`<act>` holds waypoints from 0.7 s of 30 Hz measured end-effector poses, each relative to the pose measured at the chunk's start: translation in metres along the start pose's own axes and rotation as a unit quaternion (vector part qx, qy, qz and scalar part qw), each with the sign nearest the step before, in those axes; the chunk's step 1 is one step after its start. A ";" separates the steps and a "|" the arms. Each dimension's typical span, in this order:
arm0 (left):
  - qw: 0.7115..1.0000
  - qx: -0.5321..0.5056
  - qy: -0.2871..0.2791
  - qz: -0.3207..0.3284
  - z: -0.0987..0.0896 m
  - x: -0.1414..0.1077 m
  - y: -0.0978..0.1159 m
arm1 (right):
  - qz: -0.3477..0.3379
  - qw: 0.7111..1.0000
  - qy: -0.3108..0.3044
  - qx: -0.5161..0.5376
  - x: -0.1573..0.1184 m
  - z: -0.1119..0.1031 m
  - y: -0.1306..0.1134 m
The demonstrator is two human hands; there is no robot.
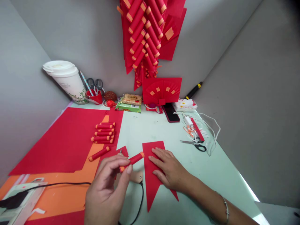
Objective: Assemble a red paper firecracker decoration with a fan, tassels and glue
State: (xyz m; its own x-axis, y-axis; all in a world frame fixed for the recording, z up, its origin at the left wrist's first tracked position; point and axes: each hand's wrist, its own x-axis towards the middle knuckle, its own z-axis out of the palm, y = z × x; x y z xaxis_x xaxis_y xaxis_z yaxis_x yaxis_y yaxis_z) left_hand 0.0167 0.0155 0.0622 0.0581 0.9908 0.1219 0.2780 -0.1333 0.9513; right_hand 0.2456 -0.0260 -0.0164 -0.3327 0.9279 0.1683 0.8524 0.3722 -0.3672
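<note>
Between the thumb and fingers of my left hand is a red paper tube with orange bands at its ends, held slantwise above the table. My right hand lies flat with fingers stretched on a red paper banner, whose lower edge is cut into a V. Behind my left hand, a tan device with a black cord is partly hidden. Similar red tubes are stacked to the left, and a single tube lies just below the stack.
Large red sheets and orange paper cover the left side, with a power strip at the corner. Scissors lie right, near paper scraps and a white cable. A phone and cup stand along the back.
</note>
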 end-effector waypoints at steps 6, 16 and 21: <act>0.977 -0.126 -0.081 -0.153 0.010 0.003 0.012 | 0.016 0.992 0.043 0.116 0.002 -0.014 -0.004; 0.910 -0.267 -0.116 -0.294 0.033 0.002 0.001 | 0.241 0.801 0.141 0.530 0.026 -0.044 -0.042; 0.940 -0.192 -0.146 -0.240 0.030 0.000 -0.002 | 0.271 0.738 0.131 0.603 0.032 -0.039 -0.045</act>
State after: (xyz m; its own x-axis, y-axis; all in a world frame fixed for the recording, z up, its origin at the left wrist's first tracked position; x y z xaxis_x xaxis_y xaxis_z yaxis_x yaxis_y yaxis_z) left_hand 0.0450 0.0150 0.0515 0.2907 0.8793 -0.3773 -0.0240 0.4009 0.9158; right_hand 0.2123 -0.0142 0.0413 0.1511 0.9702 -0.1897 -0.2007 -0.1578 -0.9669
